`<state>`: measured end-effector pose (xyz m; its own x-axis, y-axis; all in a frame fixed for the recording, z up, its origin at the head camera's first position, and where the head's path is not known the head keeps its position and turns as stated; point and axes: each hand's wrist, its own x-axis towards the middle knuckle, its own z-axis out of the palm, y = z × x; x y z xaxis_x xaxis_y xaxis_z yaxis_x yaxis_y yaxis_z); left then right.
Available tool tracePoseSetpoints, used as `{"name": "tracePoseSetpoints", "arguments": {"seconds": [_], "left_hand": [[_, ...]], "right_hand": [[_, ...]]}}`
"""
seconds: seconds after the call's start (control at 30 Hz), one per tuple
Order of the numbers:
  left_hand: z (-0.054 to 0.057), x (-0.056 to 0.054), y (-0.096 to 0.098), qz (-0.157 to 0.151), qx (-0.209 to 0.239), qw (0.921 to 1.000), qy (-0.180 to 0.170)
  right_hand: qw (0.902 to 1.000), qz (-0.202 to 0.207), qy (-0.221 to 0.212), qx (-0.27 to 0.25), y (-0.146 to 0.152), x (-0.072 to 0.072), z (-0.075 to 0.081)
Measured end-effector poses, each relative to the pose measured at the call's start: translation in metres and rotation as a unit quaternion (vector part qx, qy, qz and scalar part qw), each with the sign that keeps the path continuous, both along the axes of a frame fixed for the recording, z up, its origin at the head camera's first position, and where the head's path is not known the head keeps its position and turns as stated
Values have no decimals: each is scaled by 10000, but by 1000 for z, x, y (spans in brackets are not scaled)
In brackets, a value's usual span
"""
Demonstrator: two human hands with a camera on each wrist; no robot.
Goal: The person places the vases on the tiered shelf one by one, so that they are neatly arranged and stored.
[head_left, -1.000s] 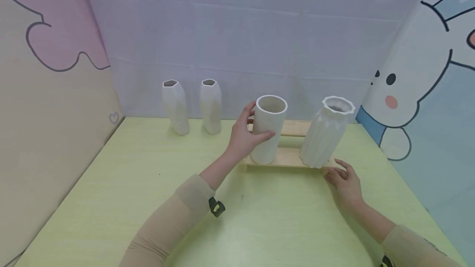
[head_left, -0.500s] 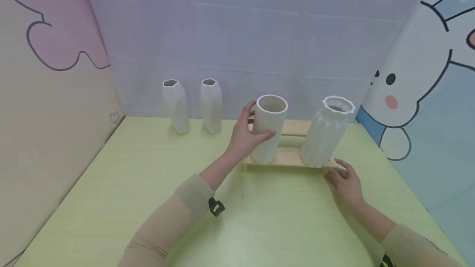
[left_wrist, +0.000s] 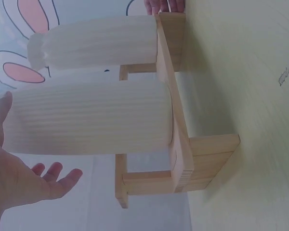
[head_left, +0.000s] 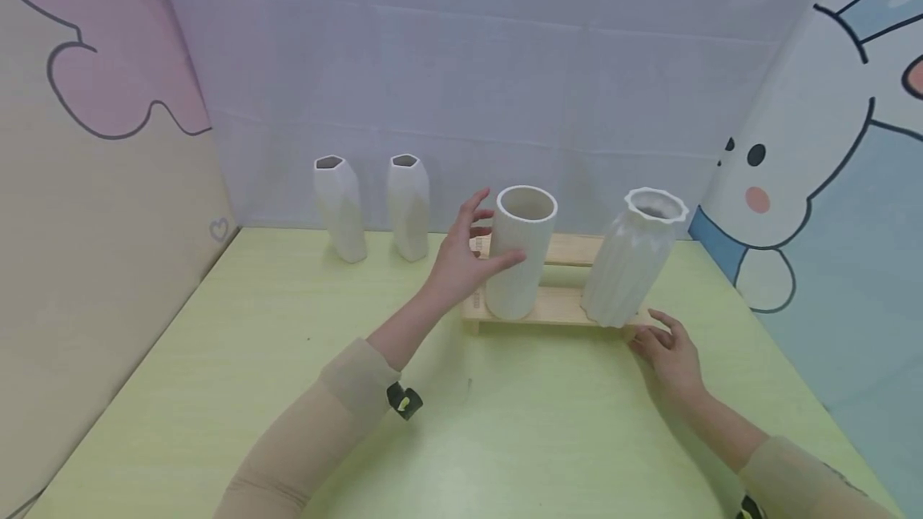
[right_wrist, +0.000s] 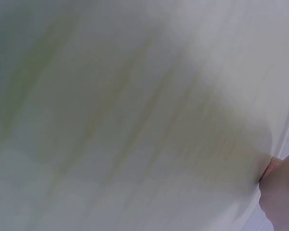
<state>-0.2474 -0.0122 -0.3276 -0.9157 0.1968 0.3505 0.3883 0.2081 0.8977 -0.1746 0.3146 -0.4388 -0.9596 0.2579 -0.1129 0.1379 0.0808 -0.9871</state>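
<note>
A white ribbed cylindrical vase (head_left: 522,271) stands upright on a low two-slat wooden stand (head_left: 562,307). My left hand (head_left: 461,259) is beside this vase with its fingers spread. Its thumb overlaps the vase's front in the head view, while the left wrist view shows the other fingers apart from the wall. To the right on the same stand is a white fluted vase (head_left: 630,263) with a scalloped rim. At the stand's front right corner, my right hand (head_left: 671,355) grips the wood with bent fingers; the right wrist view shows only part of that hand (right_wrist: 282,192).
Two white faceted vases, one at far left (head_left: 342,211) and one nearer the stand (head_left: 409,207), stand at the table's back. The pale yellow-green table (head_left: 238,367) is bounded by a lilac cloth wall (head_left: 461,86) and printed side panels.
My left hand has loosened from the ribbed vase and shifted slightly left, its fingers straightening away from the wall. The vases, stand and right hand have stayed in place.
</note>
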Motion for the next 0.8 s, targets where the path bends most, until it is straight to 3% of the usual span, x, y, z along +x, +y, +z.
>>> {"name": "tracePoseSetpoints", "arguments": {"seconds": [0.33,0.6,0.8], "left_hand": [[8,-1,-23,-57,-196,9998,6],[17,-2,-43,8,-434,9990,107],[21,-9,-60,100,-534,9981,275]], "right_hand": [[9999,37,-32,129,-1,0,2],[9999,-16,46,-94,-2,1,2],[9999,27,64,-128,-2,1,2]]}}
